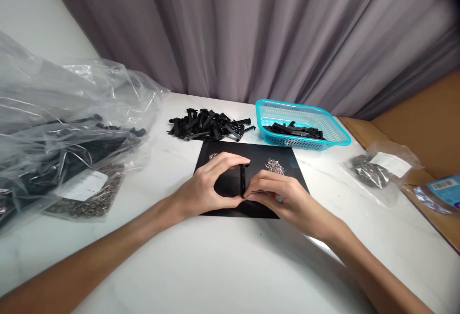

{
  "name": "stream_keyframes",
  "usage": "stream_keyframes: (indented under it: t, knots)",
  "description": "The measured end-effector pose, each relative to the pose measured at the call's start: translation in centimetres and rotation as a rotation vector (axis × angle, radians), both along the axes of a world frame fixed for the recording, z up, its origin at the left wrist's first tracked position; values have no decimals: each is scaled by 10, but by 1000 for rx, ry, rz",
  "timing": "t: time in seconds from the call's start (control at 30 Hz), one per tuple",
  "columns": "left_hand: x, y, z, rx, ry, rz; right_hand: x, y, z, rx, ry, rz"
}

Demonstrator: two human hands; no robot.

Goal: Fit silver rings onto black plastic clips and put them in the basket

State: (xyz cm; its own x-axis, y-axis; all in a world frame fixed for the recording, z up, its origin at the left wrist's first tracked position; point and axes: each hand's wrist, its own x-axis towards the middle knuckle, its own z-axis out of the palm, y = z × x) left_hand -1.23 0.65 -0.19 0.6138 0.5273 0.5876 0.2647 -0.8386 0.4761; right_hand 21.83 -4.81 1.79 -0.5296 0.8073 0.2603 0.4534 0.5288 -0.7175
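My left hand (206, 187) grips a slim black plastic part (243, 179) by its two ends, thumb below and fingers above, holding it upright over a black mat (230, 208). At the part's lower end the fingertips of my right hand (278, 192) are pinched together against it. Whether a small metal piece sits between those fingertips is too small to tell. Behind my right hand lies a small pile of metal pieces (275, 166) on the mat. Another metal pile (213, 156) shows partly behind my left hand.
A heap of black plastic parts (210, 125) lies beyond the mat. A blue basket (302, 108) holds similar parts. Clear plastic bags (82, 79) and a labelled bag of metal pieces (89, 204) fill the left side. Another small bag (370, 170) rests at right, near cardboard (424, 108).
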Motion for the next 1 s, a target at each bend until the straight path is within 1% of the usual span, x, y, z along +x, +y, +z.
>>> stream_keyframes:
  t: [0.17, 0.27, 0.43, 0.53, 0.63, 0.7, 0.87, 0.93, 1.0]
  knots:
    - [-1, -1, 0, 61, 37, 4, -1, 0, -4, -50, -6, -82]
    - [-1, -2, 1, 63, 24, 31, -2, 0, -5, -110, 33, -134]
    - [1, -5, 2, 71, -6, 73, -1, 2, -8, -210, 108, -142]
    - [2, -7, 0, 99, 24, 68, -2, 3, -12, -231, 125, -132]
    - [1, -7, -1, 129, 38, 52, -6, 3, -15, -221, 122, -118]
    - [0, -5, -1, 122, 31, 52, -8, 3, -14, -221, 135, -126]
    - [0, 2, -1, -16, -13, 94, -5, 5, -4, -206, 168, -171]
    - [1, 4, 0, -67, -20, 96, -2, 7, -2, -140, 192, -272]
    - [2, 4, 0, -108, -29, 93, 1, 8, -3, -22, 207, -433]
